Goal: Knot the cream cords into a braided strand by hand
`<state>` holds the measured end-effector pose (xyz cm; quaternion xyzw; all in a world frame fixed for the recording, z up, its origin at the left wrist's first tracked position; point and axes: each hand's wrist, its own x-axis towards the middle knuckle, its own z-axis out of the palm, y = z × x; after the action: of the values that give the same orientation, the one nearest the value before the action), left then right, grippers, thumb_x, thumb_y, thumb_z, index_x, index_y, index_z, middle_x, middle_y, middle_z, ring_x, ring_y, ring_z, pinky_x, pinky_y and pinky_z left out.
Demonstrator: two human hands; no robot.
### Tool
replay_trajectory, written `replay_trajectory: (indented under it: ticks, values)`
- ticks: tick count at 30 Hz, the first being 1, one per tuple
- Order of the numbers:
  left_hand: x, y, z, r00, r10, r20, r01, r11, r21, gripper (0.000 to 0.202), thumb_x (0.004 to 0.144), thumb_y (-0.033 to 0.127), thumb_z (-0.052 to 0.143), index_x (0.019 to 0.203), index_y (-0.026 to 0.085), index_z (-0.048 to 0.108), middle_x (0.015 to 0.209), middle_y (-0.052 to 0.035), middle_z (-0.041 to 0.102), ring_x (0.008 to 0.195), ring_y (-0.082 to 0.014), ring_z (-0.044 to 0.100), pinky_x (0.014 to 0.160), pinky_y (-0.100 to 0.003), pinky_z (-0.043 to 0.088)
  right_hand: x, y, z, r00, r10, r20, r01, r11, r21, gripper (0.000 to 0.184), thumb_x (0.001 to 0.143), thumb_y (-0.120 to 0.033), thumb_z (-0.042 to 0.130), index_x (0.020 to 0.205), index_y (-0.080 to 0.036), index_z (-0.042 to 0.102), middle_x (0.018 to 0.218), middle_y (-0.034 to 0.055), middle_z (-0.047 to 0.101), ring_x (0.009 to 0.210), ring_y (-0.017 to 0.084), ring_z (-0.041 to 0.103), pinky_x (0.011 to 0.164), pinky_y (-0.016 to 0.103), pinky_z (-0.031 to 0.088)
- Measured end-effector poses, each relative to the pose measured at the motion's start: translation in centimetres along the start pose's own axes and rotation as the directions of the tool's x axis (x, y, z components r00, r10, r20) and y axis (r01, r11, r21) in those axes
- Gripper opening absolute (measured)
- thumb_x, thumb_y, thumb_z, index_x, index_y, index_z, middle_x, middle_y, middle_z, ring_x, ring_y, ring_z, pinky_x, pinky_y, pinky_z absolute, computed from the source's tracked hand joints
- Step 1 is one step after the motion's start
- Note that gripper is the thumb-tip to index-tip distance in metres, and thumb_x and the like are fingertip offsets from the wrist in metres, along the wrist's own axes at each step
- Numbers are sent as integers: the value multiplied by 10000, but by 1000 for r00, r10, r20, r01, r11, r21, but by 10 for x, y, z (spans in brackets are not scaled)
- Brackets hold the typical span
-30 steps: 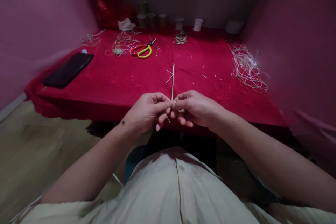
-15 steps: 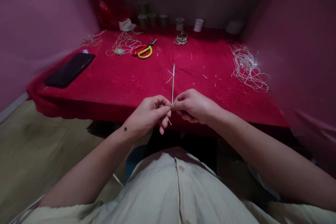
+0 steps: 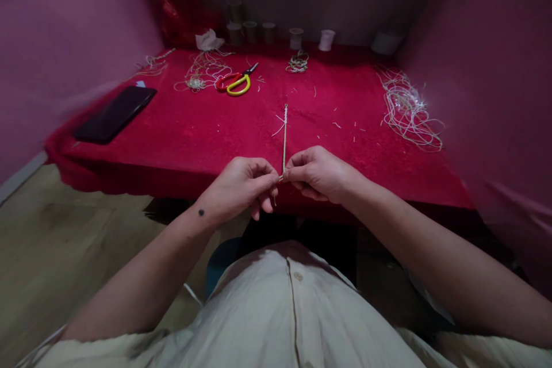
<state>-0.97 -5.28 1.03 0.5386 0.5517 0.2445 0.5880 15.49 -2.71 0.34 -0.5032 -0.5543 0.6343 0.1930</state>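
Observation:
A thin pale cord (image 3: 284, 146) runs taut toward me from a small loop on the red cloth, with a knotted white stretch (image 3: 285, 115) near its far end and short loose strands beside it. My right hand (image 3: 317, 172) pinches the near end of the cord between thumb and forefinger. Just left of it, my left hand (image 3: 252, 184) is closed in a pinch on the cord's end, its other fingers curled loosely. A short tail hangs below the left fingertips. The exact crossing of the strands between the fingertips is too small to make out.
Scissors (image 3: 238, 81) with red and yellow handles lie beyond my hands, near a tangle of cord (image 3: 196, 81). A dark phone (image 3: 115, 115) rests at left. Several thread spools (image 3: 326, 40) stand at the back. More tangled cord (image 3: 409, 106) lies at right, and clippings dot the red cloth (image 3: 181, 132).
My left hand has shifted slightly left, opening a small gap from the right fingertips with cord showing between them. The right hand has barely moved.

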Motion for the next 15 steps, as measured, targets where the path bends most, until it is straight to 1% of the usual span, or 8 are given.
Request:
replay_trajectory:
  ticks: [2, 4, 7, 9, 11, 12, 13, 15]
  values:
    - [0, -1, 0, 1000, 25, -4, -25, 1000, -16, 102, 802, 173, 558, 704, 148, 550, 538, -3, 614, 376, -104, 553, 297, -175, 414, 1, 1, -1, 1000, -10, 19, 10, 1000, 5, 224, 770, -136, 547, 559, -165, 474, 369, -74, 397, 247, 38, 296, 243, 169, 174]
    - [1, -2, 0, 999, 44, -1, -44, 999, -4, 92, 797, 192, 555, 712, 156, 549, 546, -7, 616, 399, -115, 563, 300, -184, 417, 1, 1, -2, 999, -13, 32, 13, 1000, 3, 230, 777, -137, 545, 561, -165, 472, 369, -74, 398, 248, 39, 301, 243, 170, 177]
    - [0, -4, 0, 998, 62, -4, -62, 995, 84, 107, 809, 231, 533, 725, 166, 550, 472, 11, 582, 335, -99, 494, 293, -177, 373, 0, -1, -2, 1000, -9, 28, 9, 1000, -7, 245, 788, -119, 534, 559, -167, 461, 356, -77, 385, 244, 37, 302, 242, 167, 174]
    - [-1, -5, -1, 994, 104, -41, -95, 978, 185, 109, 816, 250, 517, 750, 174, 559, 443, 27, 558, 305, -85, 443, 291, -168, 323, 0, -2, -1, 1000, -10, 22, 10, 1000, 10, 248, 787, -104, 533, 561, -168, 454, 367, -79, 394, 242, 36, 303, 238, 168, 173]
    - [-1, -7, -1, 975, 193, -107, -148, 933, 329, 107, 811, 249, 514, 767, 176, 578, 452, 37, 542, 331, -83, 451, 322, -166, 315, 0, -3, 0, 1000, -7, 18, 6, 999, 33, 244, 782, -89, 534, 566, -168, 452, 384, -79, 409, 242, 36, 307, 235, 169, 175]
    - [-1, -7, -1, 958, 252, -133, -179, 895, 408, 107, 804, 239, 515, 766, 173, 590, 476, 34, 544, 368, -86, 475, 353, -171, 333, 1, -3, 0, 1000, -6, 16, 6, 999, 40, 244, 779, -84, 536, 567, -167, 451, 390, -79, 413, 242, 37, 311, 234, 168, 178]
    - [-1, -8, -2, 937, 317, -144, -212, 847, 488, 109, 796, 225, 516, 759, 168, 602, 518, 25, 557, 421, -92, 505, 397, -181, 362, 1, -3, 0, 1000, -6, 13, 5, 999, 43, 244, 779, -82, 538, 567, -166, 451, 392, -79, 414, 243, 37, 313, 233, 167, 180]
    - [1, -9, -3, 893, 434, -121, -273, 734, 622, 120, 783, 192, 509, 733, 155, 611, 632, -4, 591, 552, -112, 550, 511, -213, 416, 1, -2, 0, 1000, -6, 16, 6, 999, 47, 245, 782, -87, 542, 567, -164, 453, 394, -78, 417, 241, 39, 316, 230, 165, 181]
